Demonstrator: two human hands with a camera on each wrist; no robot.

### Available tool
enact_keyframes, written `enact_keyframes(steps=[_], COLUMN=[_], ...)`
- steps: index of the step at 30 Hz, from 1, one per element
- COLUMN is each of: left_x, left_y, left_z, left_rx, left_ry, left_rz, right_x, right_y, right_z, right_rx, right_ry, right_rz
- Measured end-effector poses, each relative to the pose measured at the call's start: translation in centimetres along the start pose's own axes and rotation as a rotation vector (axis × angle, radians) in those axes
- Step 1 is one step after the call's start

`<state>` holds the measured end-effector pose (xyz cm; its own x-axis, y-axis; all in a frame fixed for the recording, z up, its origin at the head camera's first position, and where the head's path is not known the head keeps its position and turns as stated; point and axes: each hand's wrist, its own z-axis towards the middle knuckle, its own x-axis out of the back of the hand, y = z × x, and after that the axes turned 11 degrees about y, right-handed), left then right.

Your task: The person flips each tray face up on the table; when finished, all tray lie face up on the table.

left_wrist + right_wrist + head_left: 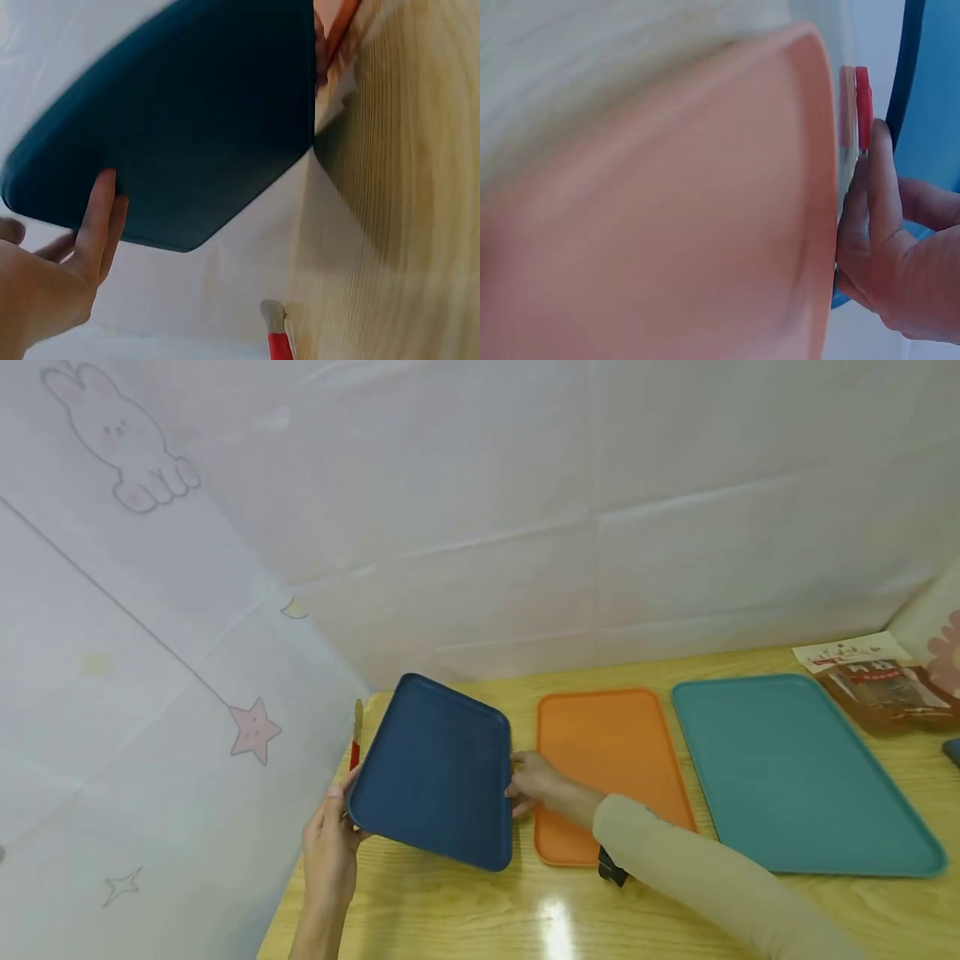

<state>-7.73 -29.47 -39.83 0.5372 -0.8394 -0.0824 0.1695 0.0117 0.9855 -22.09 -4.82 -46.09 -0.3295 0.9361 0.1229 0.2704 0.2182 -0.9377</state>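
Observation:
A dark blue tray (435, 768) is held tilted above the left part of the table, its underside (195, 127) filling the upper left wrist view. My left hand (330, 843) grips its lower left corner, fingers spread under the tray. At the opposite edge, my right hand (536, 781) pinches the rim between thumb and fingers; the right wrist view shows that hand (900, 247) beside the orange tray. Flat on the table lies the orange tray (607, 752), partly under my right forearm. Behind the blue tray's left edge is a red-handled tool (356, 739) with a greyish end.
A teal tray (795, 777) lies right of the orange one. Beyond it, a brown food packet (885, 689) sits at the back right. A printed white sheet (480, 510) rises behind and left of the wooden table (435, 910). A small black object (612, 868) shows beneath my right sleeve.

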Motion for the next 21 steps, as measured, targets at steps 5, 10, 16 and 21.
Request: enact_keyframes(steps=[5,10,16,21], left_x=[0.7,2.1,3.5,3.6], left_y=[-0.5,-1.1,-2.1,-4.3], left_z=[3.6,7.1,10.3,10.7], left_rx=[0.096,0.164,0.219,0.305], left_ry=[-0.149,-0.293,-0.416,-0.421], left_rz=[0.018,0.123,0.323,0.408], right_x=[0.7,0.8,1.1,1.7], right_y=[-0.4,-0.7,-0.9,-0.9], right_z=[0.1,0.4,0.6,0.9], right_rx=[-0.024,-0.036,-0.021,-0.010], right_ry=[-0.031,-0.053,-0.031,-0.011], right_rz=[-0.017,0.018,0.037,0.004])
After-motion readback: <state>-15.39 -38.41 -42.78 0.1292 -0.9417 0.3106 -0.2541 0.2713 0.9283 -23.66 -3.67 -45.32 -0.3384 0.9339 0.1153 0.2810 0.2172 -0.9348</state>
